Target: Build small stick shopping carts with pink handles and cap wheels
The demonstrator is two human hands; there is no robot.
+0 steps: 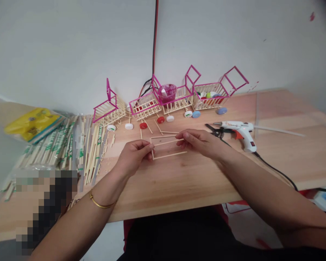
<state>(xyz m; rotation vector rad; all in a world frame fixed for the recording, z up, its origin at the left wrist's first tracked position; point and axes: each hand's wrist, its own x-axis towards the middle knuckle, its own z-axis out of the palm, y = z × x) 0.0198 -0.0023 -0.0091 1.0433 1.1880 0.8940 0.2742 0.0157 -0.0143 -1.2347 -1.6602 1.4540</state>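
Note:
A small frame of thin wooden sticks [167, 148] lies on the wooden table [179, 185], with one loose stick laid across it. My left hand [134, 156] pinches that stick's left end with closed fingers. My right hand [201, 142] pinches its right end near the frame's right side. Both wrists rest low over the table.
A white glue gun [240, 131] with its black cord and small black pliers [216, 131] lie just right of my right hand. Pink-and-wood stick carts [149, 103], a pink cup [167, 92] and bottle caps [161, 119] line the wall. Packs of sticks [57, 145] lie at left.

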